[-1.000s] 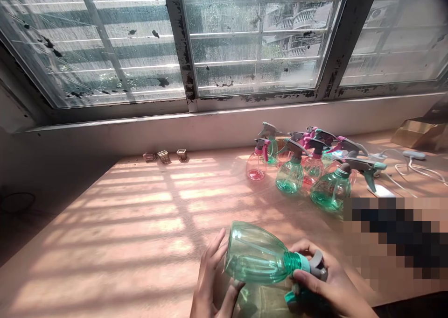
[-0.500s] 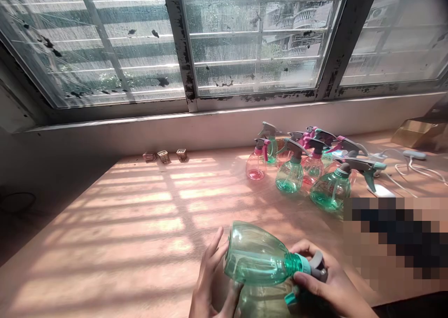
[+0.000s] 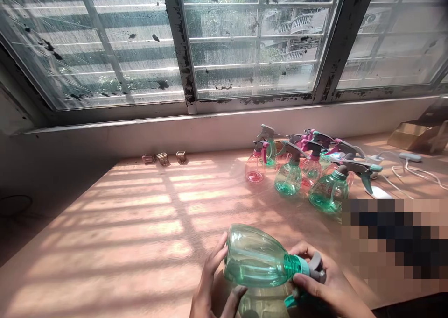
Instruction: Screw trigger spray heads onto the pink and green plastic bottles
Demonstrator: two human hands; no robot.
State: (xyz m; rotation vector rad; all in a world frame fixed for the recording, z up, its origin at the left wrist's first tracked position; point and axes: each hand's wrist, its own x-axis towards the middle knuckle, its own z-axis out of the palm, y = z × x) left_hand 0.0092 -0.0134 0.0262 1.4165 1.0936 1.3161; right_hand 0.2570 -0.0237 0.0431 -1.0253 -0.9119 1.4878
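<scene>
Bottle (image 3: 257, 257) held sideways over desk (image 3: 122, 243). Right hand (image 3: 325, 285) grips around the collar (image 3: 303, 265); left hand (image 3: 210, 280) cups the base, can't tell how firmly. Risk: smooth plastic could slip or swing down if right eases off.

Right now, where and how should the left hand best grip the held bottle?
I'd grip the base, coming from the left, fingers on the far edge and thumb below. The bottle is tipped on its side, its wide base facing the left hand, its body tapering right to the neck, and the right hand already holds the sprayer end.
</scene>
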